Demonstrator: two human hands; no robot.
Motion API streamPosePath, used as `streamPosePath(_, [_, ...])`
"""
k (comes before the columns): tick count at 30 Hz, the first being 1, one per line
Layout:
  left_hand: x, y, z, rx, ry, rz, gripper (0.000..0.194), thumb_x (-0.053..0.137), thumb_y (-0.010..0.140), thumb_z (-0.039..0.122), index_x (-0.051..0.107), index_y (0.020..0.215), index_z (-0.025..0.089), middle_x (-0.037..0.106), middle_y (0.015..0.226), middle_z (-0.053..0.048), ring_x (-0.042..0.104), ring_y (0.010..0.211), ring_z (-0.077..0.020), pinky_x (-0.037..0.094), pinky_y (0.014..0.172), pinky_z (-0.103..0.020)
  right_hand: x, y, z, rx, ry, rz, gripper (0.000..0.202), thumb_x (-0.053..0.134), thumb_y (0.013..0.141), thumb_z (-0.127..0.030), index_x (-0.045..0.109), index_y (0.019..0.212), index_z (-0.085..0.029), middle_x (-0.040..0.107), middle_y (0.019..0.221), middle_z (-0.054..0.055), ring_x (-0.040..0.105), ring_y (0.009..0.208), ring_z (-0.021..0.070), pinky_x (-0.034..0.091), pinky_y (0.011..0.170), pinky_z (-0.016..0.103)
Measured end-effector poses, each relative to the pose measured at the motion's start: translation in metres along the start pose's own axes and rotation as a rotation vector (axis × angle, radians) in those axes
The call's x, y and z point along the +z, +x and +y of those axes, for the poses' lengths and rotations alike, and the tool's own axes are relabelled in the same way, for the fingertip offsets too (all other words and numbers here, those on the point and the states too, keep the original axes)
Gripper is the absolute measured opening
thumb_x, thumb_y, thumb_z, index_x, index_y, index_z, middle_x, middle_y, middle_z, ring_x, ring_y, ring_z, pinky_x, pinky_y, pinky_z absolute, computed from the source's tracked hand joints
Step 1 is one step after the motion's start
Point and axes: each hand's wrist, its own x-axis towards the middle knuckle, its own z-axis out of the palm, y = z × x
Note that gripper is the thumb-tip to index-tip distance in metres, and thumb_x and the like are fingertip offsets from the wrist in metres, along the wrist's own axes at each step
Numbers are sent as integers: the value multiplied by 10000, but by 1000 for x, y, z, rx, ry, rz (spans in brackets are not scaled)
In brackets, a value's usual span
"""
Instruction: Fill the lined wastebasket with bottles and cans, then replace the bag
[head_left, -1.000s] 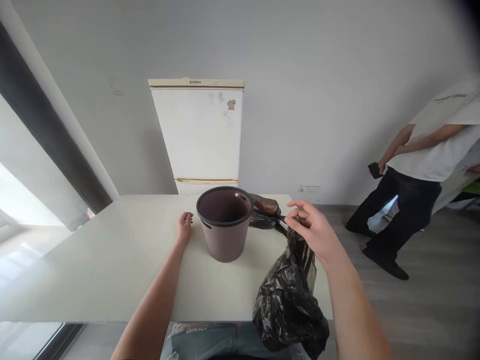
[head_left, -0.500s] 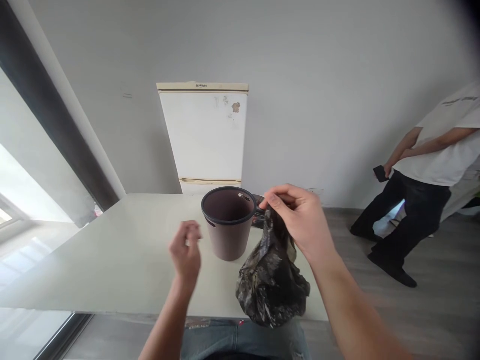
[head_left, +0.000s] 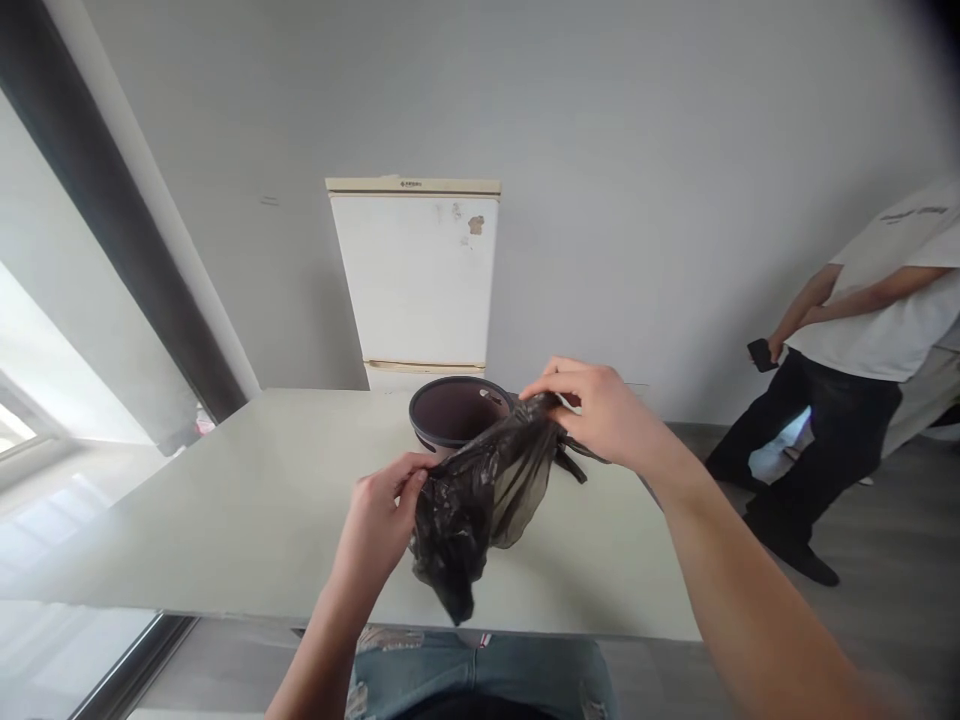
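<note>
A crumpled black plastic bag point(head_left: 465, 500) is stretched between my two hands above the table. My left hand point(head_left: 391, 500) pinches its left edge, in front of the bin. My right hand point(head_left: 589, 405) grips the bag's upper right part, right of the bin's rim. The round purple-brown bin point(head_left: 454, 410) with a dark rim stands upright behind the bag, which hides most of its body. Some dark plastic point(head_left: 571, 465) shows on the table below my right hand.
The pale table point(head_left: 262, 510) spans the front, its near edge by my legs. Behind it stands a white fridge point(head_left: 420, 275) against the grey wall. At the right a person point(head_left: 862, 310) stands holding a black phone point(head_left: 763, 354).
My left hand has moved right and taken hold of the bag. The bag, which hung from my right hand alone, is now spread leftward in front of the bin.
</note>
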Motion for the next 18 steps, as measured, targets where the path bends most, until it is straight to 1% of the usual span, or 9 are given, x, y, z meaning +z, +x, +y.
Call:
streamPosePath(2, [-5,-4,6,16,-20,-10,240,513,1040,367,704,1113,242,749,991,-24,693,898,-184,512,822,-281,0,-4,3,45,39,62,276,548,912,-164,799,939,-276,711,1040,31,594,744,157,452,696,318])
streamPosePath(4, [-4,-6,10,29,-88,-8,265,468,1067,391,661,1172,243,732,973,-19,669,863,-173,495,780,-269,2,-5,5,117,154,58,246,551,919,-187,784,929,-266,731,1026,32,624,789,172,470,724,322])
streamPosePath(7, [0,-6,15,68,-92,6,301,392,1096,393,647,1138,239,717,1007,-22,652,881,-172,486,787,-275,5,-4,7,231,427,24,159,597,938,-283,751,966,-249,733,937,29,645,820,185,486,740,318])
streamPosePath(9, [1,-7,19,98,-12,32,305,383,1100,366,663,1112,243,704,1060,-30,654,945,-184,492,837,-297,9,-3,4,269,572,60,135,649,926,-345,721,951,-234,705,862,15,622,765,169,469,691,295])
streamPosePath(11, [4,-14,28,153,92,213,220,471,1070,322,673,1111,244,679,1138,-51,645,1058,-210,496,919,-335,15,-2,-1,283,639,119,156,686,905,-375,695,905,-219,665,796,0,585,702,152,431,626,272])
streamPosePath(13, [11,-28,42,281,120,475,126,573,1011,261,666,1091,236,643,1205,-78,618,1168,-243,496,985,-381,22,-3,-10,279,639,180,198,695,899,-388,665,827,-206,624,744,-8,553,669,142,395,588,261])
streamPosePath(14, [16,-37,50,354,101,558,131,617,977,249,656,1100,230,630,1215,-92,613,1185,-256,506,988,-397,26,-3,-15,272,636,198,228,698,901,-393,646,786,-202,608,727,-10,541,663,138,386,582,257])
streamPosePath(16, [32,-51,63,436,71,522,307,708,903,294,620,1188,220,627,1188,-109,636,1123,-268,547,922,-404,35,-6,-26,267,681,191,277,718,894,-391,607,728,-199,577,703,-19,517,653,126,378,582,250])
streamPosePath(18, [49,-55,67,354,143,385,549,817,799,374,586,1269,207,643,1165,-116,662,1040,-274,573,847,-395,42,-8,-34,303,853,147,277,744,880,-393,599,740,-203,576,718,-27,517,659,121,401,599,245])
